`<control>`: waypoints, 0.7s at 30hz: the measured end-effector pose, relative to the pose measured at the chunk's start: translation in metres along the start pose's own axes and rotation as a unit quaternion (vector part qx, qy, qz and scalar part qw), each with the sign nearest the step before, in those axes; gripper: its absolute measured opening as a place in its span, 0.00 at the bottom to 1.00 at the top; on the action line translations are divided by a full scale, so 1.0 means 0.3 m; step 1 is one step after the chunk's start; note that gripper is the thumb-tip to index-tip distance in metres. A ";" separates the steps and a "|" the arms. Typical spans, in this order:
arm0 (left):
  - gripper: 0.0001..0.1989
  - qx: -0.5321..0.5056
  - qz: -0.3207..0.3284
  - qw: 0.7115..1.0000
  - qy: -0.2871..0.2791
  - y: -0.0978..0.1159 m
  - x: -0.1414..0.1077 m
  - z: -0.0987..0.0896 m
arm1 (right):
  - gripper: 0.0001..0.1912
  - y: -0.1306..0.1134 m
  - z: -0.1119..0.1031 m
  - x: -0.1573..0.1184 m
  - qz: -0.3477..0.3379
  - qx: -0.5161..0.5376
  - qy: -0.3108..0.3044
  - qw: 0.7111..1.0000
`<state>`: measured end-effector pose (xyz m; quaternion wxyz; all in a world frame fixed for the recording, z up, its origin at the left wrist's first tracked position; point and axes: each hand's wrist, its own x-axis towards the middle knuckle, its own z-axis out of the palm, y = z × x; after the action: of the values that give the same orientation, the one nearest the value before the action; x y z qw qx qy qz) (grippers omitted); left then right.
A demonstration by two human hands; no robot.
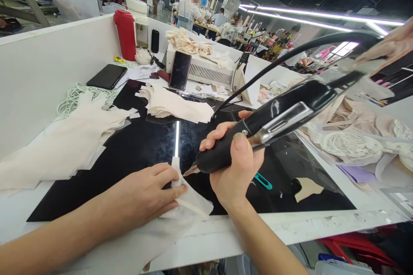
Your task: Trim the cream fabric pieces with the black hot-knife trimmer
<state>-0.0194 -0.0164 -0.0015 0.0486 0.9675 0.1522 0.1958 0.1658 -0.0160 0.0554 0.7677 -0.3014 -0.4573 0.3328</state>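
My right hand (237, 167) is wrapped round a black corded handheld tool (261, 124) with a metal lever along its side, the thumb near the lever. The tool's pointed metal tip (191, 170) is close to a thin white fabric piece (196, 200); whether it touches cannot be told. My left hand (145, 191) holds this piece down at the front edge of the glossy black mat (129, 184), fingers bent together on it. A teal thread snipper (263, 181) lies right of my right wrist, with a beige fabric scrap (308, 189) further right.
Stacks of cream fabric pieces lie left (64, 146) and at the back (177, 105). Behind are a phone (180, 71), a vented white box (209, 73), a black tablet (107, 76) and a red cup (125, 34). Lace garments (355, 137) sit right. A blurred hand (393, 47) shows top right.
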 end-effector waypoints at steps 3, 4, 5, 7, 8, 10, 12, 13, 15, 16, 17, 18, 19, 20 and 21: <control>0.13 0.002 0.001 1.000 0.003 -0.002 0.001 0.001 | 0.17 -0.002 0.002 0.006 -0.008 0.016 0.003 1.000; 0.14 0.001 0.001 1.000 0.004 -0.003 0.002 0.002 | 0.18 -0.001 0.000 0.005 -0.007 0.017 -0.001 1.000; 0.14 0.001 0.000 1.000 0.006 -0.004 0.002 0.004 | 0.18 0.000 -0.002 0.002 -0.005 0.017 -0.007 1.000; 0.15 0.000 -0.001 1.000 0.013 -0.006 0.000 0.006 | 0.18 0.004 -0.007 -0.008 0.001 0.018 -0.017 1.000; 0.14 0.000 -0.001 1.000 0.015 -0.006 -0.002 0.007 | 0.18 0.007 -0.009 -0.013 0.004 0.018 -0.020 1.000; 0.14 0.003 0.000 1.000 0.015 -0.007 -0.005 0.006 | 0.16 0.014 -0.012 -0.020 0.004 0.015 -0.022 1.000; 0.14 0.000 0.000 1.000 0.009 -0.009 -0.007 0.003 | 0.14 0.021 -0.012 -0.023 -0.003 0.009 -0.020 1.000; 0.14 -0.006 -0.001 1.000 0.008 -0.010 -0.008 0.000 | 0.12 0.023 -0.012 -0.024 -0.006 0.006 -0.018 1.000; 0.14 -0.023 -0.002 1.000 0.015 -0.015 -0.009 -0.008 | 0.12 0.025 -0.011 -0.024 -0.009 0.007 -0.016 1.000; 0.13 -0.028 -0.004 0.999 0.020 -0.019 -0.009 -0.012 | 0.13 0.026 -0.010 -0.024 -0.007 0.010 -0.016 1.000; 0.14 -0.029 -0.006 0.999 0.028 -0.024 -0.008 -0.016 | 0.14 0.025 -0.010 -0.024 -0.005 0.013 -0.017 1.000; 0.14 -0.026 -0.009 0.999 0.036 -0.029 -0.007 -0.020 | 0.14 0.025 -0.010 -0.025 -0.004 0.017 -0.017 1.000; 0.14 -0.023 -0.011 0.999 0.041 -0.035 -0.004 -0.024 | 0.15 0.024 -0.010 -0.027 -0.003 0.019 -0.017 1.000; 0.15 -0.019 -0.012 0.999 0.045 -0.041 0.000 -0.027 | 0.15 0.023 -0.010 -0.028 -0.002 0.022 -0.016 1.000; 0.15 -0.017 -0.012 0.999 0.046 -0.047 0.005 -0.029 | 0.15 0.023 -0.009 -0.030 -0.001 0.025 -0.015 1.000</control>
<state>-0.0253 -0.0024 0.0048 0.0606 0.9547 0.1626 0.2419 0.1635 -0.0194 0.0446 0.7683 -0.2764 -0.4607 0.3478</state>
